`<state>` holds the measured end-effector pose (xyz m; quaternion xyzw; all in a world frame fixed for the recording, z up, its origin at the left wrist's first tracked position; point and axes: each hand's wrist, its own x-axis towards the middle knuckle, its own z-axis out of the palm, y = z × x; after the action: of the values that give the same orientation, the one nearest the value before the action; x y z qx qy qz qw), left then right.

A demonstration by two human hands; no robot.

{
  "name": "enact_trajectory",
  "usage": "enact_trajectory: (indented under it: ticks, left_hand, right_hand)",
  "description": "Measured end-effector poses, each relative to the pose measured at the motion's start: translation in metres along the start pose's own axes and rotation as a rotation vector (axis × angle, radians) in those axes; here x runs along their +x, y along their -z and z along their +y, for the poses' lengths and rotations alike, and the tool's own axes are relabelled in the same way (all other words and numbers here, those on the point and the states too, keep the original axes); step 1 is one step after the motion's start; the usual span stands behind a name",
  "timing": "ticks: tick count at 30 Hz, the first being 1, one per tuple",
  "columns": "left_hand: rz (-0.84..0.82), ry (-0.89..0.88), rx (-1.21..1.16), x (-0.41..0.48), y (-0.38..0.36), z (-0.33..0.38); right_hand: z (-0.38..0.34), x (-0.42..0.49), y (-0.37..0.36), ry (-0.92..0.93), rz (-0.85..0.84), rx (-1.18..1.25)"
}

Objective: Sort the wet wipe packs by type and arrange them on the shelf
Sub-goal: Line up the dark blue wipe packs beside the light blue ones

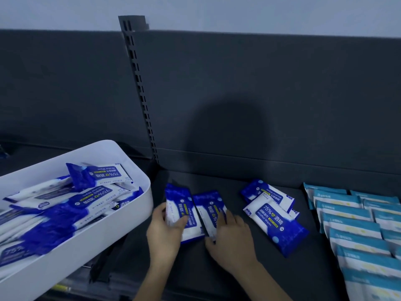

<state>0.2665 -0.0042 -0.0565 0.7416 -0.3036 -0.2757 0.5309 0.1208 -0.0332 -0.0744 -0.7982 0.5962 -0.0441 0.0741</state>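
Note:
Two dark-blue-and-white alcohol wipe packs lie side by side on the dark shelf (217,274). My left hand (165,231) grips the left pack (178,203), thumb on top. My right hand (232,237) holds the right pack (209,205) at its near end, fingers curled over it. Two more blue packs (273,213) lie overlapped to the right. Rows of teal-and-white packs (351,227) stand arranged at the far right. A white bin (108,231) on the left holds several blue packs (65,209).
The shelf's grey back panel (260,94) rises behind, with a slotted upright post (141,94) left of centre. The bin overhangs the shelf's front left edge. Bare shelf surface shows between the two pack groups and in front of my hands.

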Motion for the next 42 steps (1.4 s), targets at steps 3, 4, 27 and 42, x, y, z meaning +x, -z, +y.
enact_trajectory:
  ticks: [3,4,27,42]
  left_hand:
    - [-0.141,-0.060,-0.058,-0.005,-0.004,-0.005]
    - [-0.209,-0.089,-0.054,-0.006,-0.006,-0.006]
    - [-0.322,-0.159,0.020,-0.004,-0.039,0.004]
    - [-0.464,-0.111,-0.015,-0.005,-0.036,0.005]
  right_hand:
    - [0.002,0.002,0.011,-0.020,0.141,0.185]
    - [0.003,0.002,0.017,-0.065,0.136,0.332]
    - [0.108,-0.006,0.047,-0.470,0.017,0.128]
    - [0.045,0.020,0.018,0.174,0.390,0.434]
